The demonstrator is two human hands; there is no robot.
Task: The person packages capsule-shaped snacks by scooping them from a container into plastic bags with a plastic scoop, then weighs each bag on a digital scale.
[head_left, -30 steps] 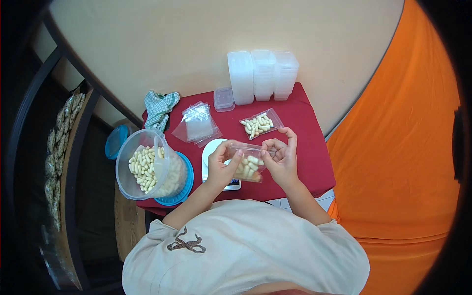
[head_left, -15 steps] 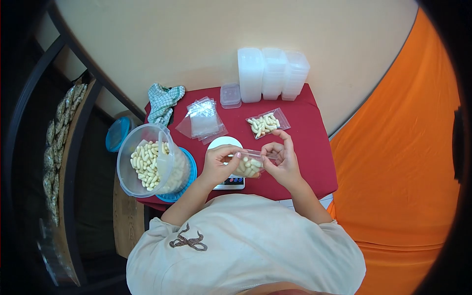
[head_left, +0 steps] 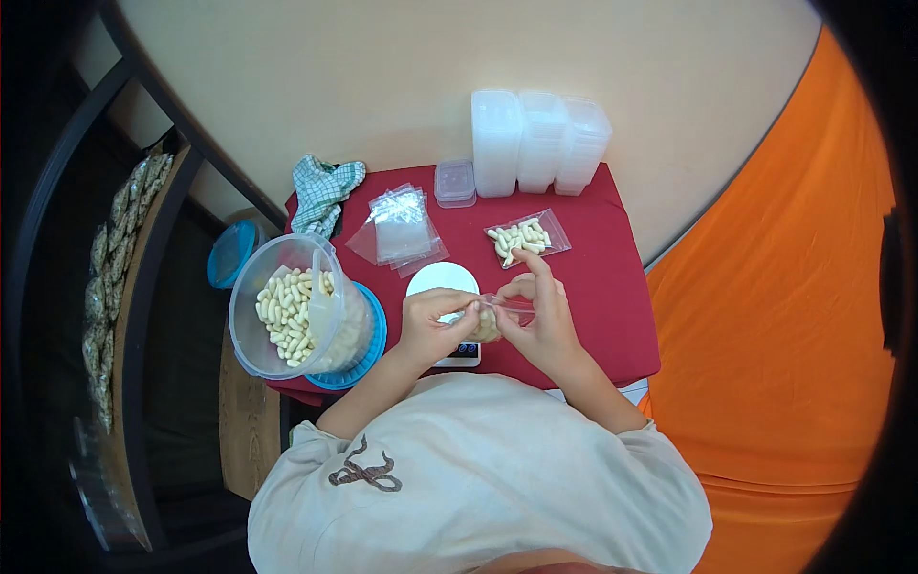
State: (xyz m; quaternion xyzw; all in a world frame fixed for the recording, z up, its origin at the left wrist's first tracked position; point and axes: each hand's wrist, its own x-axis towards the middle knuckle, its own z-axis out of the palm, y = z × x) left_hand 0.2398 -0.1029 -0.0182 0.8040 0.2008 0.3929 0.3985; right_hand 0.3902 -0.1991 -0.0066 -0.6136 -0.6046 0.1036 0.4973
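Observation:
Between both hands hangs a clear zip bag (head_left: 487,328) with pale, oblong pieces inside, partly hidden by the fingers. My left hand (head_left: 435,320) pinches its top edge on the left side. On the right, my right hand (head_left: 540,320) grips the same edge between thumb and fingers, with the index finger raised. Beneath the bag and left hand is a white kitchen scale (head_left: 443,278), its round plate partly covered. Beyond my right hand lies another filled zip bag (head_left: 524,238) on the red cloth.
A clear tub (head_left: 330,330) of the same pieces leans on a blue lid (head_left: 368,364) at left. Flat plastic bags (head_left: 400,234), a checkered cloth (head_left: 323,191), a small container (head_left: 455,184) and stacked containers (head_left: 497,143) line the back of the red-covered table (head_left: 602,316).
My hands have come closer together along the bag's top edge, and the bag now shows less between them. The whole view has shifted slightly.

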